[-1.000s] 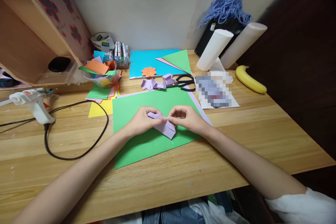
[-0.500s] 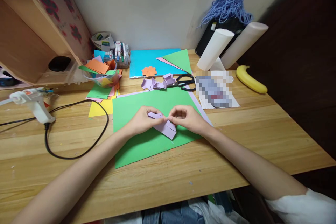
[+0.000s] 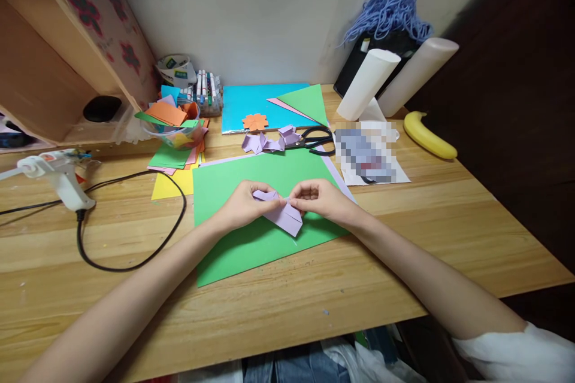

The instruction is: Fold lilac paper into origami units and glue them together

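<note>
A folded piece of purple paper is held tilted between both hands, over a large green sheet on the table. My left hand is closed on its upper left part, thumb on top and the other fingers mostly behind. With thumb and forefinger, my right hand pinches its upper right edge; the remaining fingers are curled. Crease lines and a folded flap show on the paper's face. Beyond the green sheet lie several crumpled purple paper pieces, touching black-handled scissors.
An orange paper flower lies on a blue sheet. At left are a glue gun with a looping black cord and a tub of paper scraps. White rolls and a banana stand or lie at right.
Both hands keep nearly the same place and hold on the purple paper. The paper's lower right corner has shifted very slightly.
</note>
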Demonstrator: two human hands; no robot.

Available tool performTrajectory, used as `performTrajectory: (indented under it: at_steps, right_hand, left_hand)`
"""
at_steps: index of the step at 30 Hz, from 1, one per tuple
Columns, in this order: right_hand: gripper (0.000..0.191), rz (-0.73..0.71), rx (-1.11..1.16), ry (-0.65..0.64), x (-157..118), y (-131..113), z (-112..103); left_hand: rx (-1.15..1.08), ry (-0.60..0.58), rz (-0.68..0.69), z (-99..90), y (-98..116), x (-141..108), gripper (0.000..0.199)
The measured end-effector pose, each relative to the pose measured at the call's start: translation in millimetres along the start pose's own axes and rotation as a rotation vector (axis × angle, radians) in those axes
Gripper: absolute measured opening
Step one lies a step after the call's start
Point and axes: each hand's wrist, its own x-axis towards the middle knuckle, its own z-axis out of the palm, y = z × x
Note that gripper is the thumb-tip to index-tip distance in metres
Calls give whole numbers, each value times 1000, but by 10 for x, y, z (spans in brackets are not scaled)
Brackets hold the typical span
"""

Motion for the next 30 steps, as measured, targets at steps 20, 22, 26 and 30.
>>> performTrajectory:
  at_steps: [20, 22, 26, 30]
  right_hand:
    - [21, -20, -82, 26, -10, 9, 2]
    - [22, -44, -97, 40, -11, 31, 7]
    - [25, -81, -144, 89, 7, 44, -9]
    - [28, -110, -164, 145, 28, 25, -31]
  left_hand:
    - [-7, 82, -14, 21, 9, 8, 34]
    - [-15, 82, -15, 17, 6, 12, 35]
    - [-43, 100, 1, -4, 10, 20, 37]
    - [-66, 134, 19, -22, 17, 25, 36]
